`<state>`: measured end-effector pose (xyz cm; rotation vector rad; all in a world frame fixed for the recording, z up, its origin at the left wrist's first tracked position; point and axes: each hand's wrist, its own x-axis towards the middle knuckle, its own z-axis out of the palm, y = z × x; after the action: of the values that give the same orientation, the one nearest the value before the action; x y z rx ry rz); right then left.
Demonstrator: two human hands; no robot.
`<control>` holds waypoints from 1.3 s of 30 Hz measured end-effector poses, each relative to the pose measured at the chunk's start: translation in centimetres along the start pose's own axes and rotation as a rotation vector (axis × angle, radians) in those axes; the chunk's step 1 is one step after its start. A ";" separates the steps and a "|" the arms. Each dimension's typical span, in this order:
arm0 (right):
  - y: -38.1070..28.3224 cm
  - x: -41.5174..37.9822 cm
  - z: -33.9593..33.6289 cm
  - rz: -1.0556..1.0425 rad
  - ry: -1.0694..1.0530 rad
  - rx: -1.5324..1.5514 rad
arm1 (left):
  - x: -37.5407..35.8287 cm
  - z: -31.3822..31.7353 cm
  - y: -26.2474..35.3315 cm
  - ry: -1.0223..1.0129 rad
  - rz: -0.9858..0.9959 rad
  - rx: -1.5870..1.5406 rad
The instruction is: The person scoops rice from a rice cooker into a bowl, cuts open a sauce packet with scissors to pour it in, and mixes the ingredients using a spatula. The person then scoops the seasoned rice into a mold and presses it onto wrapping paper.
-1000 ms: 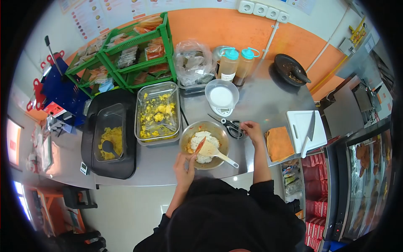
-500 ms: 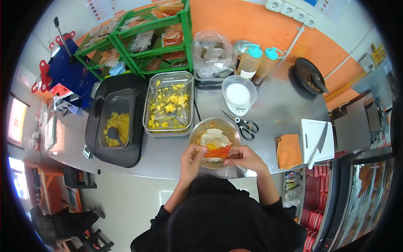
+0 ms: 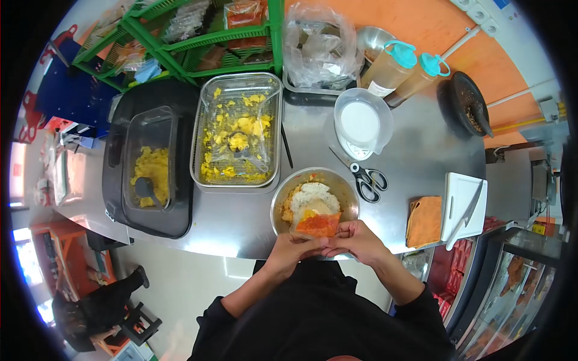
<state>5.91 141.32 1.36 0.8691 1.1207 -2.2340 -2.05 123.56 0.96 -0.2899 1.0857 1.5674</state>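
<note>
A small clear packet of orange-red paste (image 3: 318, 225) is pinched between both hands over the near rim of a steel bowl (image 3: 277, 204). My left hand (image 3: 290, 251) grips its lower left edge, and my right hand (image 3: 356, 240) grips its lower right corner; their fingertips meet. Inside the bowl lie a white mound (image 3: 314, 197) and some orange-yellow food. Scissors (image 3: 366, 180) with black and grey handles rest on the steel table just right of the bowl.
Left are a tray of yellow pieces (image 3: 194, 162) and a black case (image 3: 113, 198) holding a yellow-filled container. Behind stand a scale with a plastic bowl (image 3: 385, 129), bottles (image 3: 385, 69) and green racks (image 3: 277, 36). Right are an orange cloth (image 3: 424, 222), a knife (image 3: 472, 207) on a white board (image 3: 451, 192), and a mortar (image 3: 460, 102).
The view has moved closer to the table. Both hands have come together at the packet's lower edge, and the packet is now tilted up and turned.
</note>
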 end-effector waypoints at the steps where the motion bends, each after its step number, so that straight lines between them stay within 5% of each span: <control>1: -0.3 0.2 0.0 0.013 0.002 0.007 | 0.5 -0.7 -0.2 0.005 -0.013 -0.006; 12: -1.0 1.6 -1.0 0.154 -0.056 0.295 | 1.3 -2.1 -0.6 0.048 0.038 0.072; 21: -1.1 2.3 -1.5 0.200 -0.162 0.058 | 1.6 -2.6 2.2 -0.046 -0.188 0.111; 27: -2.0 1.7 -1.9 0.274 -0.196 0.137 | 1.1 -2.5 2.5 -0.034 -0.141 0.192; 34: -0.4 2.0 -1.4 0.109 -0.075 0.150 | 1.4 -2.8 2.6 -0.167 -0.208 0.069; 39: -1.1 1.7 -1.1 0.126 -0.137 0.046 | 1.2 -1.8 3.6 -0.101 -0.161 0.432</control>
<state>4.38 142.64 0.22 0.7696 0.9291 -2.1870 -6.26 123.19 0.87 -0.0035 1.2557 1.1576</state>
